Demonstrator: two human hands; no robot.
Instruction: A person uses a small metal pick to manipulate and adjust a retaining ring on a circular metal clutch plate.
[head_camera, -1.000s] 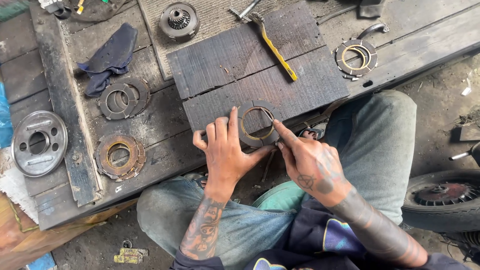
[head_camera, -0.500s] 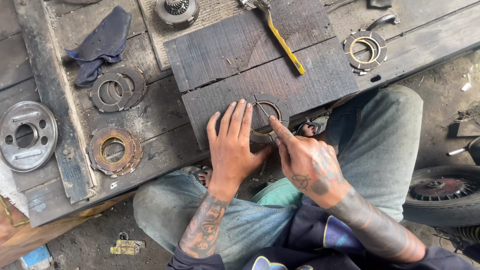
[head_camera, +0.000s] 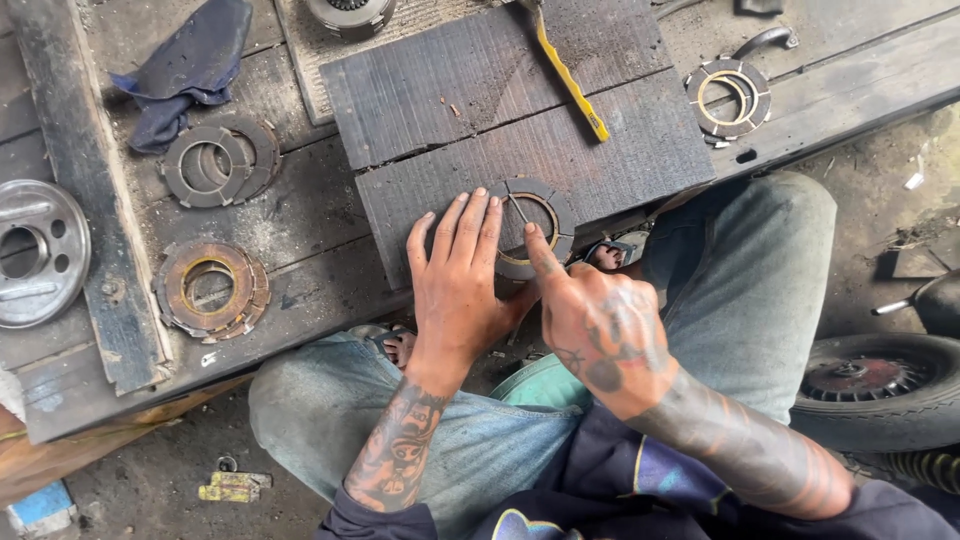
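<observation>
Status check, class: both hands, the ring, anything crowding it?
Left hand flat on ring, pinning it to wooden block. Right hand fingertip on rim. Yellow tool lies clear.

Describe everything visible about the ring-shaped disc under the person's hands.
The ring-shaped disc is a flat, dark grey ring with a segmented face and brassy inner edge. It lies flat on the dark wooden board, near its front edge. The left hand covers its left side; the right hand presses its rim with the forefinger.
</observation>
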